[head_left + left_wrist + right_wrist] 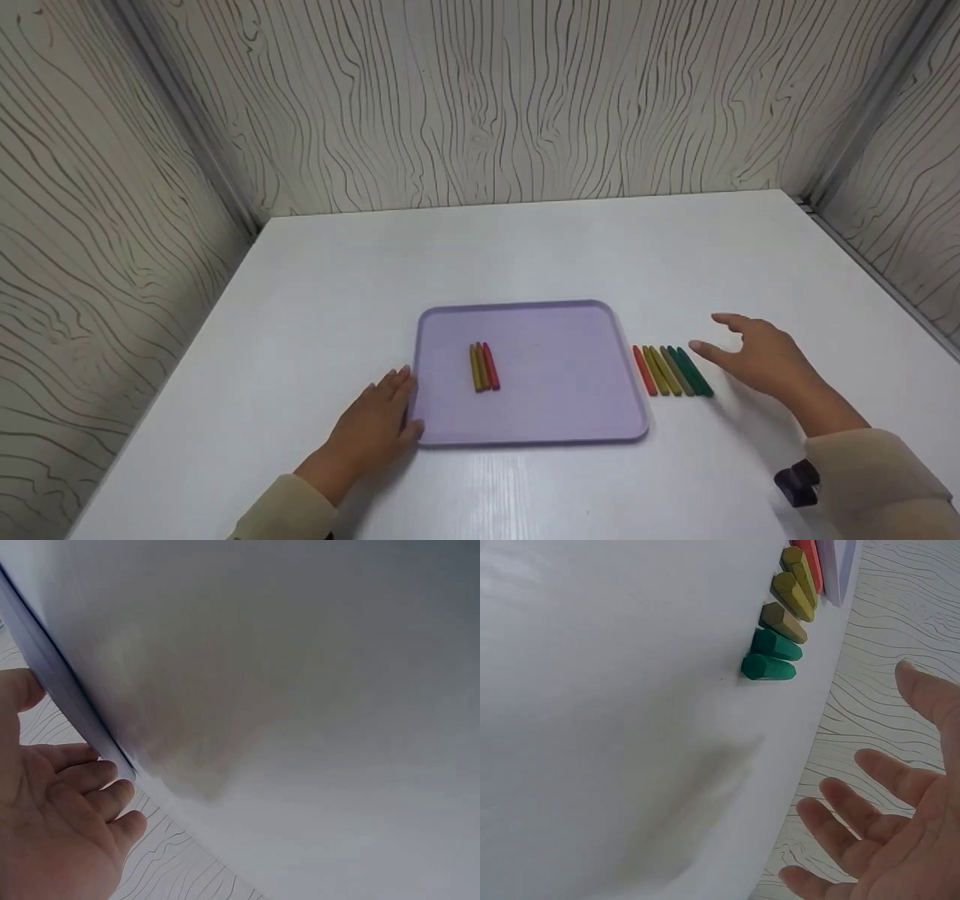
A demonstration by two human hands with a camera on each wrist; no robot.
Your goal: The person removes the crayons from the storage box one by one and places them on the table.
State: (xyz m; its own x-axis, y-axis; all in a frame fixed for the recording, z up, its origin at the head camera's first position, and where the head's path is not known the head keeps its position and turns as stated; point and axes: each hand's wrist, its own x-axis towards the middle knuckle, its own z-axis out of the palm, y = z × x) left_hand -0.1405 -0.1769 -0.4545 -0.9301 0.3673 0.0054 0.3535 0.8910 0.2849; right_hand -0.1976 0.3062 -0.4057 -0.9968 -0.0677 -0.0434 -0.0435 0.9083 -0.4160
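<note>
A lilac tray [555, 375] lies on the white table, with three crayons [484, 367] side by side on its left half: two olive-brown, one red. Against the tray's left rim rests my left hand [375, 427], its fingers fairly straight; the left wrist view shows fingertips right at the tray's edge [67, 690]. To the right of the tray lies a row of several crayons [667, 371], running from orange-red through yellowish and brown to dark green. My right hand [765, 356] hovers beside the green crayons [771, 667], thumb and fingers spread, holding nothing.
The white table [337, 277] reaches back to a wood-patterned panel [480, 105], and similar panels stand at both sides. A small black object [797, 482] shows by the right sleeve [877, 480].
</note>
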